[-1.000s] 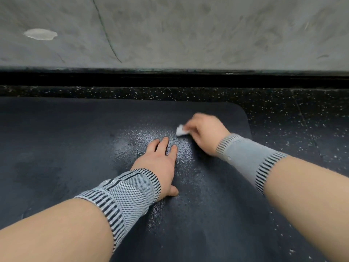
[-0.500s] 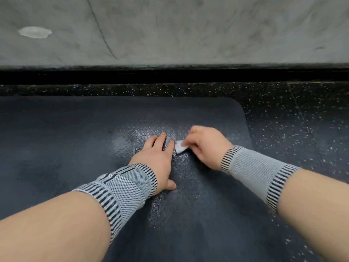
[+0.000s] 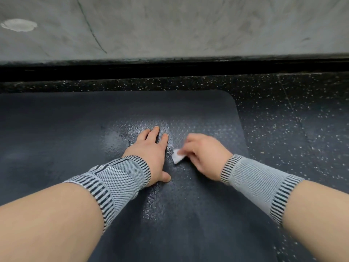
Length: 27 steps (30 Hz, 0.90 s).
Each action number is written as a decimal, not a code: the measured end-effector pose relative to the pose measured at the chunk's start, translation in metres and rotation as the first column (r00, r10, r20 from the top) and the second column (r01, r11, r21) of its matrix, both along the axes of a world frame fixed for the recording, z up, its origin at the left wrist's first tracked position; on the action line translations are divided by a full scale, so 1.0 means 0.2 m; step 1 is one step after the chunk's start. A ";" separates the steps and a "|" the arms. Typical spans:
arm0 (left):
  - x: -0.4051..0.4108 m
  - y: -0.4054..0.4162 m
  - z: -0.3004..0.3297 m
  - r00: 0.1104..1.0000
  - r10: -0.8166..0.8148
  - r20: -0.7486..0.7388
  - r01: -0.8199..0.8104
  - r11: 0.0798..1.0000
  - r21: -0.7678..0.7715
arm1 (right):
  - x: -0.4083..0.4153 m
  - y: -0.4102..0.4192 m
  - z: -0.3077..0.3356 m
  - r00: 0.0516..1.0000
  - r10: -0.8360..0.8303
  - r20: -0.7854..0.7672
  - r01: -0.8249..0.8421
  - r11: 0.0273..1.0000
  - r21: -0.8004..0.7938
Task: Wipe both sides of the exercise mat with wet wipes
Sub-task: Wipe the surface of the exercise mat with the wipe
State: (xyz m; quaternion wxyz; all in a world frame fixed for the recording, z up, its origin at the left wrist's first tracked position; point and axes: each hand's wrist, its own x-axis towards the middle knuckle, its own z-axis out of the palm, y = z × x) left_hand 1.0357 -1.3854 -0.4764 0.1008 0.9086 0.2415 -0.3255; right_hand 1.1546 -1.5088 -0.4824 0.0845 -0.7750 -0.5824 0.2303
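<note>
A dark grey exercise mat [image 3: 56, 129] lies flat on the floor, its rounded far right corner in view. A wet, shiny patch covers the mat around my hands. My left hand [image 3: 149, 154] rests flat on the mat, fingers straight and pointing away. Just to its right, my right hand [image 3: 204, 156] grips a small folded white wet wipe [image 3: 177, 158] and presses it on the mat. Most of the wipe is hidden under my fingers. Both wrists wear striped grey knit bands.
Black speckled rubber flooring [image 3: 292, 129] surrounds the mat on the right and far side. A black baseboard strip [image 3: 170, 69] runs along a grey concrete wall [image 3: 188, 25] close behind the mat.
My right hand has dragged the wipe toward me across the mat, from beyond my left fingertips to beside my left palm. My left hand has stayed in place.
</note>
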 end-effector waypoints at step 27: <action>-0.01 0.00 0.02 0.998 -0.057 0.016 0.056 0.998 0.042 | 0.04 0.13 -0.06 0.735 -0.657 0.169 0.648 0.753 0.111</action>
